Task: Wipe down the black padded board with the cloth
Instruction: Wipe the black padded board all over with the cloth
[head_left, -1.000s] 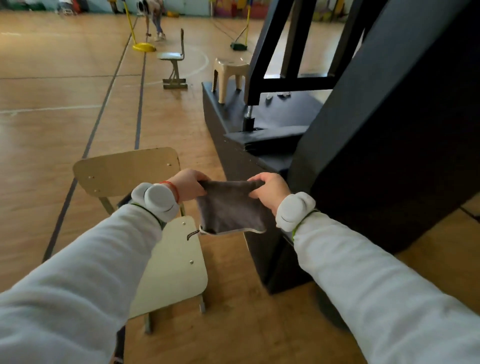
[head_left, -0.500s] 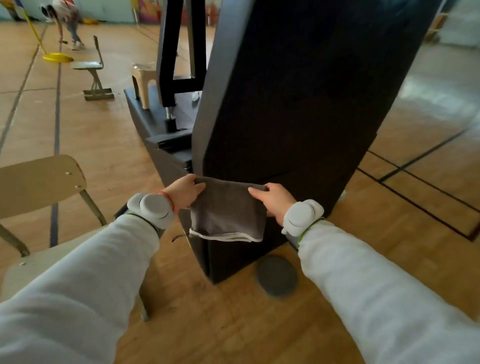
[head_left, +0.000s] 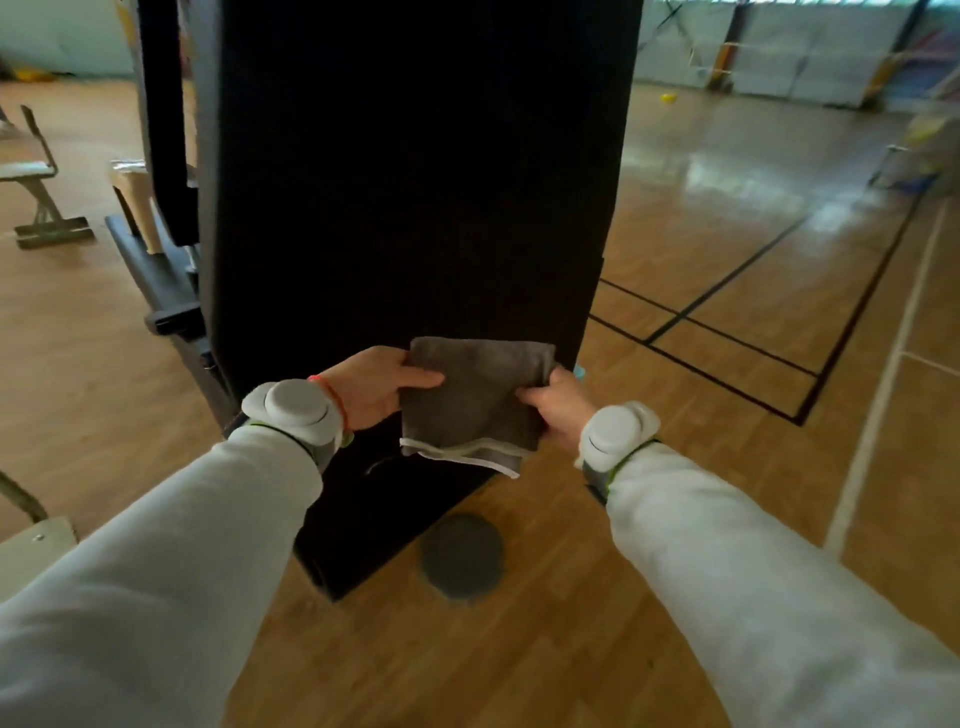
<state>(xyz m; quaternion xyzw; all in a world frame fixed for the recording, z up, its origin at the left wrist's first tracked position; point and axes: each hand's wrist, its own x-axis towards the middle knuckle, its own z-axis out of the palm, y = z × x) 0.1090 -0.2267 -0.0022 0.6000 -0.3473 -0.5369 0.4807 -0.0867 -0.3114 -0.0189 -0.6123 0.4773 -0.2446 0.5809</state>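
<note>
Shifted rightward, cloth (head_left: 475, 400) pinched by left hand (head_left: 371, 387) and right hand (head_left: 558, 408) hides their fingers.

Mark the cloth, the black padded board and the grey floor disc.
cloth (head_left: 475, 400), head view, middle of its folded face.
black padded board (head_left: 415, 182), head view, front face above the cloth.
grey floor disc (head_left: 461, 555), head view, centre of its top.

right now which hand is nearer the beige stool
Left. The left hand holds the cloth on the side toward the beige stool; the right hand holds its far edge.
</note>
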